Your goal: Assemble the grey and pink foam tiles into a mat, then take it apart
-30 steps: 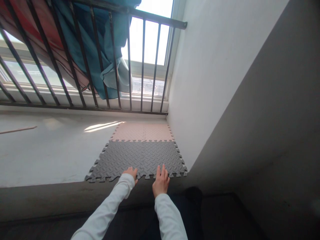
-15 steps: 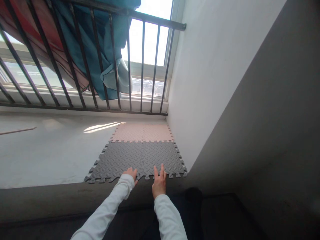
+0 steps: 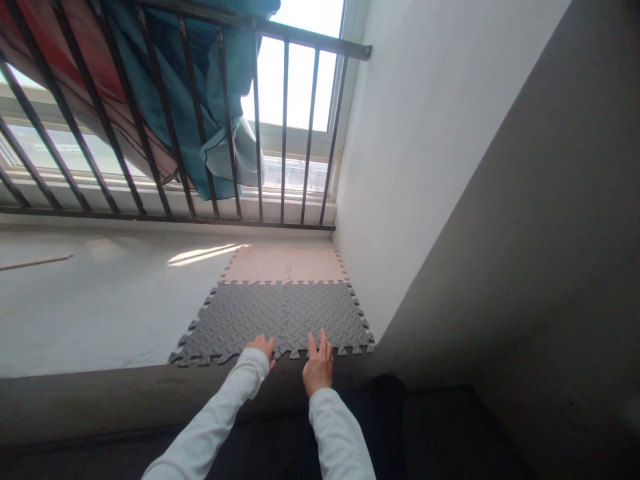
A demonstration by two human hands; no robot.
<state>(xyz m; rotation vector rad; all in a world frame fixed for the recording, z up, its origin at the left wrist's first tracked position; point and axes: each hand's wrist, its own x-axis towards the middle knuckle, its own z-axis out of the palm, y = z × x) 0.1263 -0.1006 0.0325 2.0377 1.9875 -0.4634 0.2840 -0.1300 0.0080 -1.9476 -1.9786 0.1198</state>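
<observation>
Two dark grey foam mat tiles [image 3: 240, 317] lie side by side on the window ledge, their toothed edges joined at a seam. Behind them, pink foam mat tiles [image 3: 260, 265] join along the grey tiles' far edge. At the front edge, just left of the seam, my left hand [image 3: 261, 347] is closed over the grey mat, fingers bent on top and thumb low at the rim. Right of the seam, my right hand [image 3: 319, 365] rests its outstretched, spread fingers on the grey mat near its front edge.
A white ledge [image 3: 100, 313] carries the mat, with a thin brown stick [image 3: 37, 262] at the left. Dark metal railing [image 3: 285, 133] crosses the window, with teal cloth [image 3: 150, 93] and red cloth behind it. A white wall [image 3: 400, 153] borders the mat's right side. The ledge drops off in front.
Almost nothing differs. My right hand has shifted very slightly on the mat's edge; the left hand and the mat stay in place.
</observation>
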